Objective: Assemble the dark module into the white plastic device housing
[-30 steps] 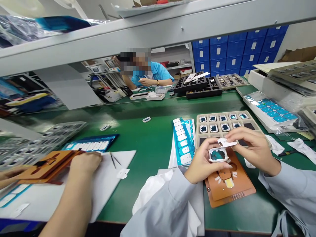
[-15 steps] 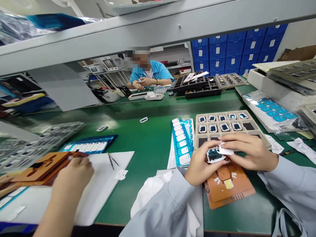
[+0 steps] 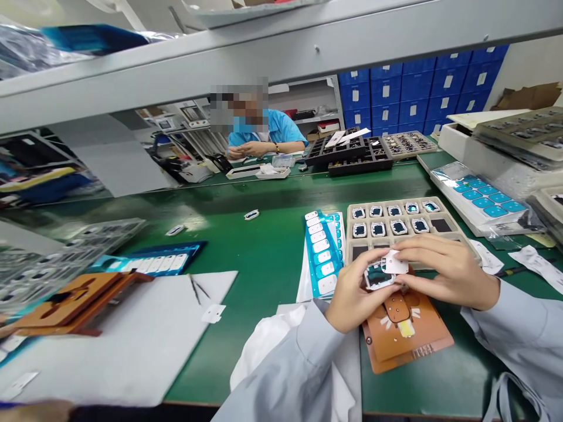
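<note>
My left hand (image 3: 350, 298) is closed around a small white-rimmed device frame (image 3: 376, 278) with a dark, see-through middle. My right hand (image 3: 448, 271) pinches a small white rounded card-like piece (image 3: 396, 264), which overlaps the upper right part of the frame; I cannot tell whether it is stuck there. Below both hands lies an orange fixture plate (image 3: 407, 334) with small white and yellowish pieces on it. Just behind them is a beige compartment tray (image 3: 352, 246) with similar frames in its two back rows. Left of the tray lies a blue sheet of white rounded pieces (image 3: 320, 249).
A crumpled white cloth (image 3: 259, 346) lies by my left forearm. At left, an orange wooden fixture (image 3: 83, 299) rests on a white board (image 3: 132, 357) with tweezers (image 3: 197, 287). Across the bench sits a co-worker (image 3: 272, 132). A grey beam (image 3: 281, 50) spans overhead.
The neighbour's arm at left has drawn back off the orange fixture toward the bottom edge. In my right hand the white piece has turned, showing more of its face above the frame.
</note>
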